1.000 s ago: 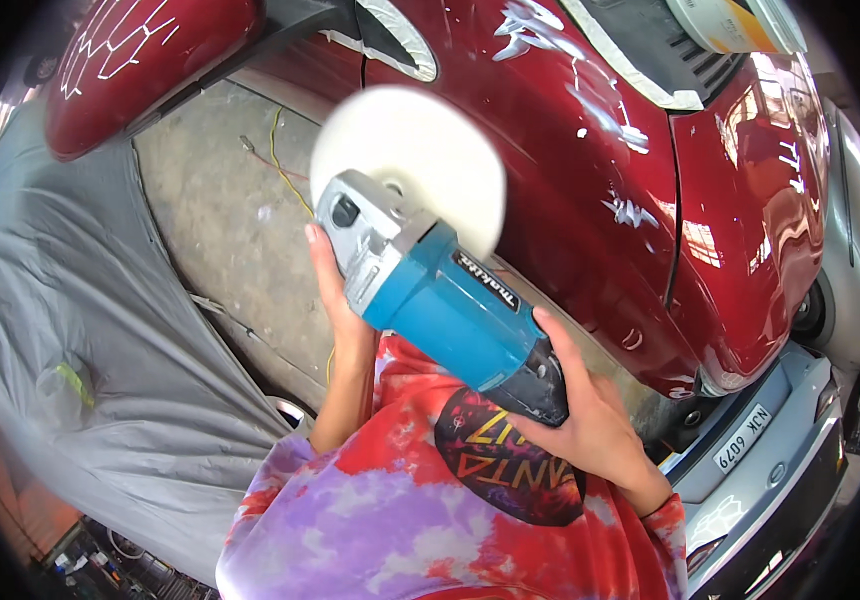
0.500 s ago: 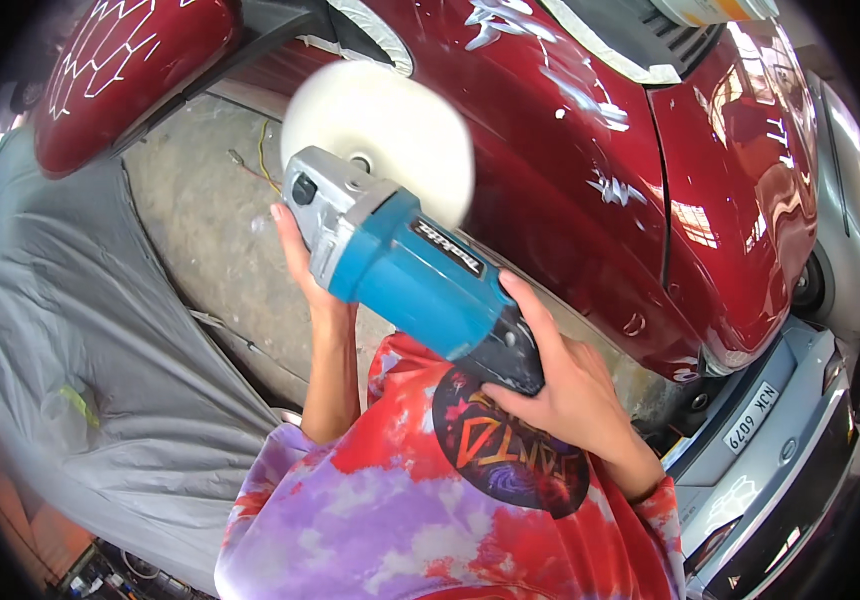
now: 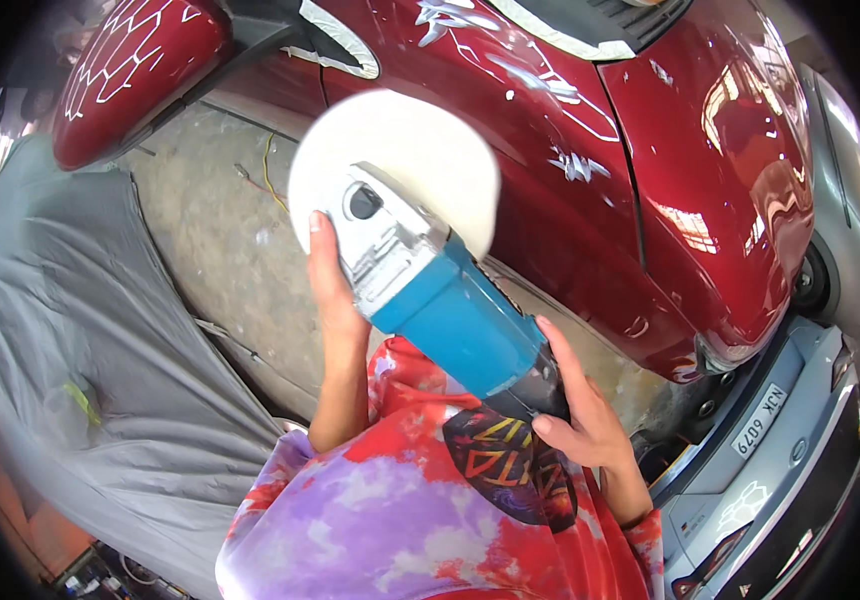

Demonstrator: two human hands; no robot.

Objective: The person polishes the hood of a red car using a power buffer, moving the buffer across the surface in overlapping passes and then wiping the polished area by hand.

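Teal polisher: the teal polisher was held up between the red car and the person's body, along the car's near flank.
White pad: the white pad overlapped the red car's flank in view and seemed clear of the paint; whether it was turning could not be told.
Hands: both were clamped on the polisher; the left hand gripped its metal head, its other fingers hidden, and the right hand its black rear end.
Paint so far: pale smears lay unspread on the red car's fender, and masking tape edged its windscreen base.
Progress: judging by those smears, that panel was at an early stage, with the spreading left; whether other panels were finished could not be told.
Plate and badge: past the red car's nose, a blue-grey car carried a white plate with dark characters and a small badge.
Lettering: beside the red car, the shirt bore a dark round print with yellow-orange letters; the polisher's label was edge-on, unreadable.
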